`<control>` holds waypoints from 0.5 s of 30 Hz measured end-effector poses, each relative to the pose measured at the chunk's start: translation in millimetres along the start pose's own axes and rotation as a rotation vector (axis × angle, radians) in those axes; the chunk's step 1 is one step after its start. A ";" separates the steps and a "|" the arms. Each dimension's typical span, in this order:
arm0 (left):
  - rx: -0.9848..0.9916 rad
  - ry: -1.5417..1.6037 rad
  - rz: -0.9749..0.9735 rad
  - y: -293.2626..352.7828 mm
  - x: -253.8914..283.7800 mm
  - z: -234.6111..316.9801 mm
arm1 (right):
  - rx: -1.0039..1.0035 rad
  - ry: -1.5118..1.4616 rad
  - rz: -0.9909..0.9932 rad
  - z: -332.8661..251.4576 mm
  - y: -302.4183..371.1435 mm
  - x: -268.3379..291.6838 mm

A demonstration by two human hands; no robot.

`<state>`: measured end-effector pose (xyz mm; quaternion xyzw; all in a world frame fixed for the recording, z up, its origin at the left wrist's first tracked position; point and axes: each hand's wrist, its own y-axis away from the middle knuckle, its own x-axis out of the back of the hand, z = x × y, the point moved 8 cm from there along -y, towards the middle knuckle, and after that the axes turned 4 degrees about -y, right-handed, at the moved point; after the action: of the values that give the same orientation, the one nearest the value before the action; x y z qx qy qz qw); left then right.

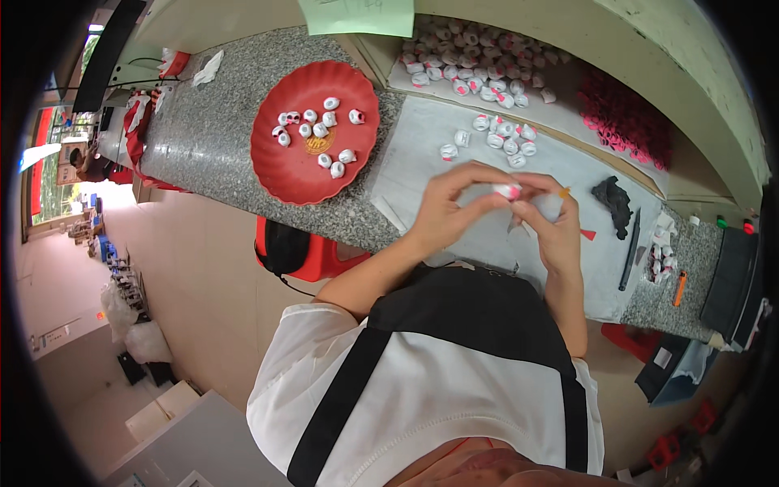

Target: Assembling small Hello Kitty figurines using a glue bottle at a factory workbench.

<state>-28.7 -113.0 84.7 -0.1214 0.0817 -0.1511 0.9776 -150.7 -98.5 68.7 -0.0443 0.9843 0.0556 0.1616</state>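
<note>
Over a pale sheet [406, 150] on the worktop, a small white-wrapped piece with pink ends [508, 191] is pinched between my fingertips. My left hand [451, 207] grips it from the left, thumb and forefinger closed on it. From the other side my right hand [553, 227] holds it too, fingers bent; a small orange-yellow bit [564, 192] shows at its fingers. Several similar wrapped pieces [510, 147] lie on the sheet just beyond my hands. A red scalloped plate [276, 178] with more of them stands to the left.
A shelf at the back holds a heap of wrapped pieces [479, 61] and a pink pile [617, 118]. To the right are a crumpled black cloth [614, 207], a dark slim tool [630, 252] and an orange lighter-like object [680, 288]. A red stool [324, 258] stands below the counter edge.
</note>
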 end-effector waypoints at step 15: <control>0.020 -1.065 -0.040 -7.0 45.4 -47.1 | 0.173 -0.020 0.131 -24.9 10.9 53.0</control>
<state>2.9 -143.7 35.9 -0.1733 -0.4296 -0.0882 0.8818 -209.7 -94.5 76.1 0.0348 0.9845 -0.0186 0.1707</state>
